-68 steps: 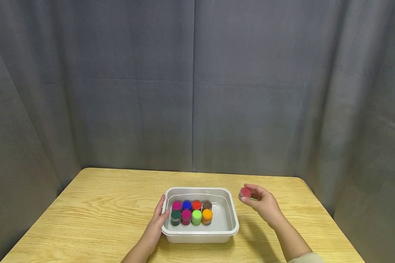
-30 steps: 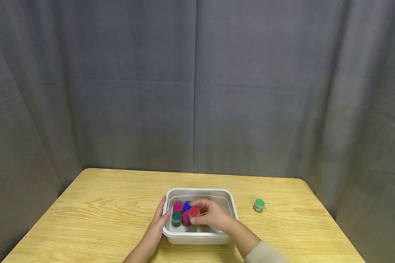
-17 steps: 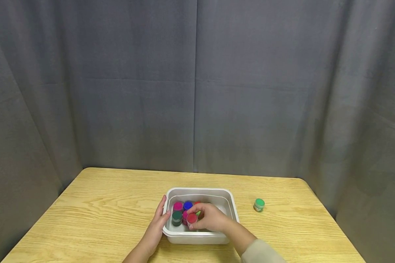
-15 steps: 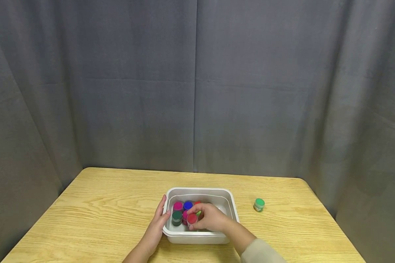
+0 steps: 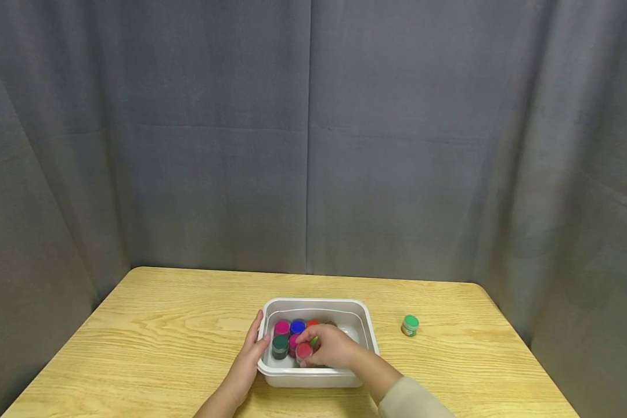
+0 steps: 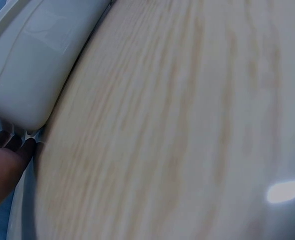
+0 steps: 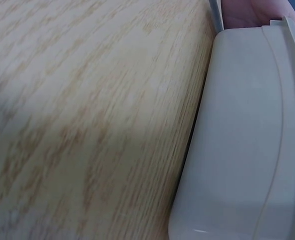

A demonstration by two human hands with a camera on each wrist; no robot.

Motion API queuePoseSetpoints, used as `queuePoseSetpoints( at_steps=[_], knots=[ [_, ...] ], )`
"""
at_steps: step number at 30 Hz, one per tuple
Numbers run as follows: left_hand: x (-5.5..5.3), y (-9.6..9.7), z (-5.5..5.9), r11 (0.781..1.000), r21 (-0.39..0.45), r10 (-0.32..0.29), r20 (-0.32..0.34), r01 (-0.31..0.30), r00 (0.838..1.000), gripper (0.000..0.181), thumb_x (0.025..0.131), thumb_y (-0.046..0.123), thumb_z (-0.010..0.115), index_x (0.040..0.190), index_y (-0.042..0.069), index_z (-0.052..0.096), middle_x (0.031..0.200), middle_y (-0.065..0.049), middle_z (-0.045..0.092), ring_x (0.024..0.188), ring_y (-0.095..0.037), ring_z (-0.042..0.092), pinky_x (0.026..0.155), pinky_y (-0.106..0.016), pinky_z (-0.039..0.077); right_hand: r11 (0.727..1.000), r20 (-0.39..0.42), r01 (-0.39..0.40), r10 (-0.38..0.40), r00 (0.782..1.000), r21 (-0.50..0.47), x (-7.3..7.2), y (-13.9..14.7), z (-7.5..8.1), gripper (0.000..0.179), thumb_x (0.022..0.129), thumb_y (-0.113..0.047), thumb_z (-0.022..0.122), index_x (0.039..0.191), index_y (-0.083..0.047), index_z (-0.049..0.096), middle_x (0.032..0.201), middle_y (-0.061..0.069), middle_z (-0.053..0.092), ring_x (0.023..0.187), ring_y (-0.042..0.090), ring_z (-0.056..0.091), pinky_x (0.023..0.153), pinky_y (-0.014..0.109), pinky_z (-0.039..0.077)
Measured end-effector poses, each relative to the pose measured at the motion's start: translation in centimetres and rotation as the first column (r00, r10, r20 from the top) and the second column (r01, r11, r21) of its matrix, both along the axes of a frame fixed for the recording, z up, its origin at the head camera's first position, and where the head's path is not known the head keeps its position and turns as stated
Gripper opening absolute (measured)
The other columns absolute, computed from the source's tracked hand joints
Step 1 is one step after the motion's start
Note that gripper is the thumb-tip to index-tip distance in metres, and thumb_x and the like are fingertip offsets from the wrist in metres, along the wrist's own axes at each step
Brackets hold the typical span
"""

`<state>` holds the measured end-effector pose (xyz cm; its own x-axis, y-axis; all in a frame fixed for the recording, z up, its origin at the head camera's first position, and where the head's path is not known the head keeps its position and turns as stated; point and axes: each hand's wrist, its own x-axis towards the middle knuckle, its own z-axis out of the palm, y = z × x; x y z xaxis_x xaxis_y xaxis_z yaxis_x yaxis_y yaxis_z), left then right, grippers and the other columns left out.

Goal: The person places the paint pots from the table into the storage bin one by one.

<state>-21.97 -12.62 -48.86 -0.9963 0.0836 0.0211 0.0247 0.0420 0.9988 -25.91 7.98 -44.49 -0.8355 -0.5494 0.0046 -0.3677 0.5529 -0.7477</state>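
Observation:
A white plastic tub stands on the table, holding several small paint jars with coloured lids. My left hand grips the tub's left side, thumb at the rim and fingers along the outer wall. Inside the tub, my right hand pinches a red-lidded paint jar between thumb and fingers. Dark green, magenta and blue jars show to its left and behind. My right hand partly covers the light green, red and brown jars, and hides the orange one. In the left wrist view, fingers touch the tub's corner.
A green-lidded jar stands on the wooden table, right of the tub. Grey curtains hang behind the table and at both sides. The right wrist view shows mostly the tub's outer wall and table.
The right hand has brought the red-lidded jar from above the table's right side into the tub's front row, then stayed nearly still. The left hand keeps its place on the tub.

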Motion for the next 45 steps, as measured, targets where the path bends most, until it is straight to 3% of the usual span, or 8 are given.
queuePoseSetpoints(
  at_steps=[15, 27, 39, 45],
  knots=[
    [0.0, 0.0, -0.1, 1.000, -0.010, 0.010, 0.001, -0.010, 1.000, 0.064, 0.103, 0.029, 0.040, 0.159, 0.021, 0.011, 0.165, -0.017, 0.004, 0.150, -0.045, 0.000, 0.115, -0.071, -0.001, 0.999, 0.003, -0.010, 0.010, 1.000, 0.033, 0.0, -0.1, 0.2, 0.033, 0.072, -0.004, 0.084, 0.102, -0.006, 0.072, 0.099, 0.002, 0.066, 0.071, 0.007, 0.059, 0.068, 0.018, 0.051],
    [0.0, -0.1, -0.2, 1.000, 0.004, 0.000, 0.001, 0.000, 1.000, 0.064, 0.103, 0.030, 0.041, 0.159, 0.020, 0.011, 0.166, -0.017, 0.004, 0.151, -0.045, -0.002, 0.116, -0.071, -0.002, 1.000, 0.029, 0.010, -0.010, 1.000, -0.011, 0.4, 0.1, 0.7, 0.033, 0.073, -0.007, 0.085, 0.104, -0.006, 0.072, 0.099, 0.006, 0.069, 0.074, 0.011, 0.060, 0.068, 0.021, 0.053],
    [0.0, 0.0, -0.2, 1.000, -0.006, 0.005, -0.002, -0.005, 1.000, 0.064, 0.103, 0.031, 0.041, 0.159, 0.020, 0.011, 0.165, -0.017, 0.004, 0.151, -0.045, -0.001, 0.116, -0.070, -0.001, 0.994, 0.078, 0.045, -0.037, 0.996, -0.097, 0.1, 2.2, 2.6, 0.039, 0.078, -0.008, 0.080, 0.115, -0.002, 0.067, 0.105, 0.016, 0.066, 0.091, 0.018, 0.058, 0.068, 0.023, 0.052],
    [0.0, 0.0, -0.1, 1.000, -0.012, 0.009, 0.000, -0.009, 1.000, 0.063, 0.103, 0.028, 0.040, 0.159, 0.019, 0.011, 0.165, -0.018, 0.004, 0.150, -0.045, 0.000, 0.116, -0.070, 0.000, 0.990, 0.071, 0.065, -0.056, 0.996, -0.126, -0.4, 4.2, 3.5, 0.040, 0.082, -0.009, 0.077, 0.119, 0.000, 0.065, 0.115, 0.021, 0.066, 0.101, 0.031, 0.062, 0.081, 0.032, 0.056]
  ],
)
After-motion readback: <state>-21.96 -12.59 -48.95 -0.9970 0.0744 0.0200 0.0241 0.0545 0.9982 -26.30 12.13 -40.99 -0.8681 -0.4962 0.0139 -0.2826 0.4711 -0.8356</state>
